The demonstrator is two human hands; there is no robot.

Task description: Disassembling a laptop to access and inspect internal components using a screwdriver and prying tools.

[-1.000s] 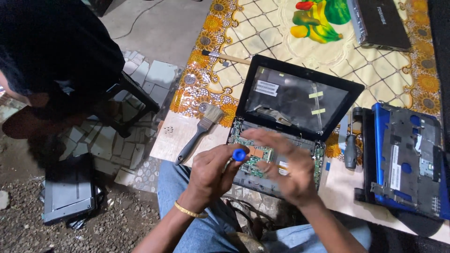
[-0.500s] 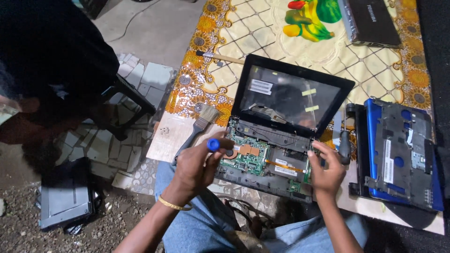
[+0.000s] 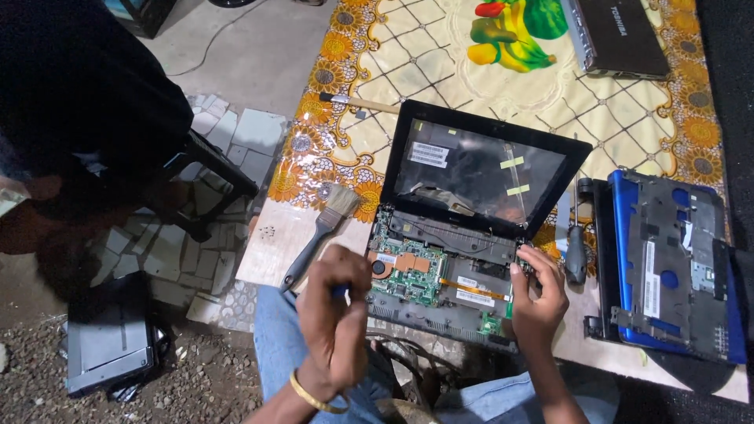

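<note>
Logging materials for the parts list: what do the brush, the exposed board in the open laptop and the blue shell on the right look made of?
Brush: dark glossy handle, likely plastic; pale bristles, type unclear. Board: green circuit board with copper-coloured part. Blue shell: glossy blue plastic rim, matte grey inner frame.

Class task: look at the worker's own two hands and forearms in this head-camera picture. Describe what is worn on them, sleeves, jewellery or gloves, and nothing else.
Both hands are bare, with no gloves. The left hand has a thin gold-coloured bangle around the wrist. The right hand shows no ring, watch or bracelet. Both forearms are uncovered as far as the picture shows, so no sleeves are visible. Blue denim jeans cover the legs below.
</note>
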